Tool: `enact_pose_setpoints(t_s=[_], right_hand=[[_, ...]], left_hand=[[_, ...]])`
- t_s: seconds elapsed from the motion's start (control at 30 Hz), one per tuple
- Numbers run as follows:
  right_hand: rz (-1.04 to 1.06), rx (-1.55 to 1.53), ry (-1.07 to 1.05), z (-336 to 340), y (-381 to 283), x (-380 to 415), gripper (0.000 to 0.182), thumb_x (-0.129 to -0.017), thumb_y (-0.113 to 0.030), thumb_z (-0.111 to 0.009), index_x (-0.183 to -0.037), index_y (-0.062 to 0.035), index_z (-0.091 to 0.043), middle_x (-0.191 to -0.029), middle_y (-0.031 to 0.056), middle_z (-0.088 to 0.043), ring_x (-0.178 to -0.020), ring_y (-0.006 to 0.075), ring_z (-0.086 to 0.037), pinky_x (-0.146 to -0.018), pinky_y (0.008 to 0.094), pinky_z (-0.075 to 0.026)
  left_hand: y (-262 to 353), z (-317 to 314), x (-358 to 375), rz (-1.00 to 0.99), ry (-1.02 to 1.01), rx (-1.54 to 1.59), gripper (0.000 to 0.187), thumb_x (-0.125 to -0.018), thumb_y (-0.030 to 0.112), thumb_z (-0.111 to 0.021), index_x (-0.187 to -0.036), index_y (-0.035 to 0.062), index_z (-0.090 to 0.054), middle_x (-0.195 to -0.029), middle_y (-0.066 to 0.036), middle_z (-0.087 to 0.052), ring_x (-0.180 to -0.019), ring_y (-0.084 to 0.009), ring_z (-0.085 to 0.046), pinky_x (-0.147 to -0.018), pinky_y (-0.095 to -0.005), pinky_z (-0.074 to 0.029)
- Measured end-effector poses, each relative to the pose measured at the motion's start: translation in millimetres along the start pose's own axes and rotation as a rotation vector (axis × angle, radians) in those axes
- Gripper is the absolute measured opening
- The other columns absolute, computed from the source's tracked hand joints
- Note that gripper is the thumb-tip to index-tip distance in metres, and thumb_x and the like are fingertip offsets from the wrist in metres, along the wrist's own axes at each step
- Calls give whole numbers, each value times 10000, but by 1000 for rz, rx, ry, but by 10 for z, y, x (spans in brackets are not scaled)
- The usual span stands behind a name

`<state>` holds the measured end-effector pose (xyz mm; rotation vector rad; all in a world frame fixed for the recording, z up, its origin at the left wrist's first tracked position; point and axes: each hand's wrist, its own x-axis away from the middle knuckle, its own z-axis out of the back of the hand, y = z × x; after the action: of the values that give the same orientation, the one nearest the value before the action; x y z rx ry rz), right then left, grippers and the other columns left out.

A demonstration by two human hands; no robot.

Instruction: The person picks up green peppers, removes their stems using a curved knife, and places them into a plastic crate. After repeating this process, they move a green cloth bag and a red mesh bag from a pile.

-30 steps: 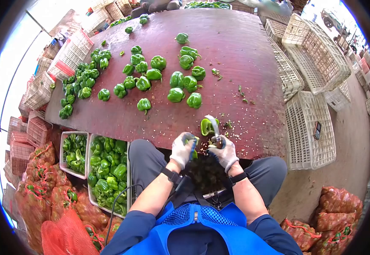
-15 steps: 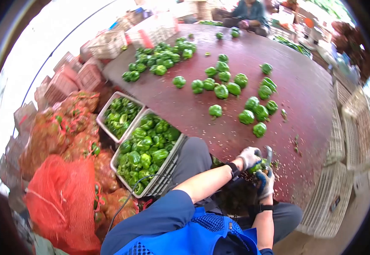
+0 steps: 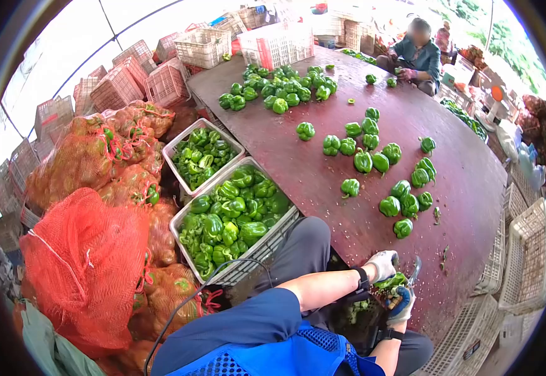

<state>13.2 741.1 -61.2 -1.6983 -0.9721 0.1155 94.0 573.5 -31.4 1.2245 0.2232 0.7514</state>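
In white gloves with blue on them, both of my hands are close together at the front edge of the dark red table (image 3: 455,213). My left hand (image 3: 382,265) is closed on a green bell pepper (image 3: 393,282), which looks cut. Just below it, my right hand (image 3: 402,303) grips a small knife (image 3: 416,269), its curved blade pointing up past the pepper. The fingers partly hide both the pepper and the knife handle. Several whole bell peppers (image 3: 402,228) lie on the table beyond my hands, and seeds and scraps (image 3: 443,257) are scattered beside them.
Left of my knee are two crates of green peppers, a near one (image 3: 266,250) and a farther one (image 3: 238,153). Net sacks (image 3: 84,263) pile up farther left. Crates (image 3: 527,263) line the right side. Another person (image 3: 417,59) sits at the far end.
The camera view has shifted, so the table and crates appear elsewhere and the person at the far end shows more fully. My hands remain together around the pepper and knife.
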Motion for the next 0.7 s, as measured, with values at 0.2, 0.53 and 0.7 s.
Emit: enact_pose_setpoints(t_s=[0.2,0.53,0.7], right_hand=[[45,-342,-317,-361,-175,202,751,-722,-108,-622,-1425,49,-407,-753,87,-616,-569,179,-590,-513,267,-509],[-30,-199,-285,-406,-50,177,661,-765,-88,-586,-1400,17,-433,-727,83,-602,-564,191,-574,-475,279,-478],[-71,-81,-173,-410,38,132,643,-753,-92,-578,-1374,1,-444,-709,75,-589,-543,180,-579,-412,285,-470]], left_hand=[[-481,315,-110,-87,-64,637,252,-721,-14,-738,-963,25,-676,-825,-41,-657,-762,-120,-584,-664,-295,-496],[-495,2858,782,-316,671,985,223,-813,14,-667,-1035,5,-646,-916,-86,-675,-815,-188,-662,-783,-320,-565],[-1032,4569,1143,-487,1097,747,186,-792,6,-687,-972,25,-645,-873,-72,-671,-773,-200,-652,-760,-325,-563]])
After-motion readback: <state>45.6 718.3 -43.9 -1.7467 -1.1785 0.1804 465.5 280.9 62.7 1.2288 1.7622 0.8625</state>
